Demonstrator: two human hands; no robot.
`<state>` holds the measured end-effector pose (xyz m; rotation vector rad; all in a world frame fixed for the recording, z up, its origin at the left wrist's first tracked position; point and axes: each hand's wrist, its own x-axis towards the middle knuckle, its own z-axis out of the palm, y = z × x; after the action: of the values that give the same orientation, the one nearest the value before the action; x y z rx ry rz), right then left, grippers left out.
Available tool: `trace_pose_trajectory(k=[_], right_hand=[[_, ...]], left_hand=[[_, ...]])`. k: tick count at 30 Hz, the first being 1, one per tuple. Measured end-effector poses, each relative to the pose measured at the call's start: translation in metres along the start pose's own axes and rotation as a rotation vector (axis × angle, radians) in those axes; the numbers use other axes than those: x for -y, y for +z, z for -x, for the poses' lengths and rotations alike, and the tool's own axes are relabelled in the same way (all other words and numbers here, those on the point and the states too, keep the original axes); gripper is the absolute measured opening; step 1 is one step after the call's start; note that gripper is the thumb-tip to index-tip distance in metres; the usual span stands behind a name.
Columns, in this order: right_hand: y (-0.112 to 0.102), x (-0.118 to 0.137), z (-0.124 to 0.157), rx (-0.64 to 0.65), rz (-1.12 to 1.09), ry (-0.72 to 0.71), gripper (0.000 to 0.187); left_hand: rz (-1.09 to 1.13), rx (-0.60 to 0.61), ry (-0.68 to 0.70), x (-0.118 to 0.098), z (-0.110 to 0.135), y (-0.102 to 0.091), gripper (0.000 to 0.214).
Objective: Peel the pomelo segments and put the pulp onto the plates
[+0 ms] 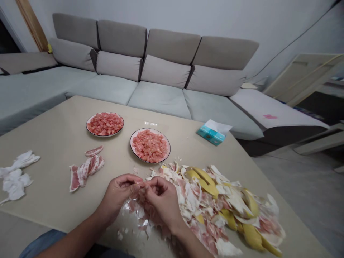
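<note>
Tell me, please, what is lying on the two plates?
Both plates, the left one and the right one, hold heaps of peeled pink fruit flesh in small pieces. The heaps cover the plate middles, so anything beneath cannot be seen.

Pink-red fruit flesh fills two white, dark-rimmed plates (150, 145) on the beige surface (59, 132) — beside them yellow-and-white peel scraps (228, 204), white crumpled tissues (14, 175), a teal tissue pack (211, 135), and a grey sofa (150, 71) behind.

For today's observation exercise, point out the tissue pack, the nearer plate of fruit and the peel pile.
tissue pack (211, 134), head view, blue side.
nearer plate (132, 146), head view, left rim.
peel pile (204, 176), head view, yellow rind.
</note>
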<state>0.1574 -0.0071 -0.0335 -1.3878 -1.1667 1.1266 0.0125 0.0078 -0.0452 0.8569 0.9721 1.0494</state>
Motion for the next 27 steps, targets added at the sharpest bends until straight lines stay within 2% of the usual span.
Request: trace_pose_trajectory(k=[5, 10, 15, 17, 21, 27], right_hand=[[0.001, 0.001, 0.002, 0.052, -0.056, 0.051, 0.017], [0.0, 0.0, 0.001, 0.033, -0.034, 0.03, 0.009], [-0.013, 0.002, -0.008, -0.006, -0.003, -0.064, 0.006], [-0.016, 0.005, -0.011, 0.025, 0.03, -0.127, 0.009], [-0.014, 0.006, -0.01, 0.107, 0.081, -0.291, 0.02], [-0.006, 0.003, -0.005, 0.071, 0.125, -0.232, 0.011]], left_hand=[[0.182, 0.056, -0.107, 0.001, 0.002, 0.004, 0.021], [0.28, 0.103, -0.172, 0.002, 0.001, 0.004, 0.023], [0.414, 0.077, -0.065, -0.005, -0.006, -0.011, 0.022], [0.417, 0.06, -0.032, -0.007, -0.008, -0.014, 0.02], [0.381, 0.084, -0.065, -0.008, -0.005, -0.01, 0.013], [0.28, 0.061, -0.035, -0.009, -0.001, -0.002, 0.015]])
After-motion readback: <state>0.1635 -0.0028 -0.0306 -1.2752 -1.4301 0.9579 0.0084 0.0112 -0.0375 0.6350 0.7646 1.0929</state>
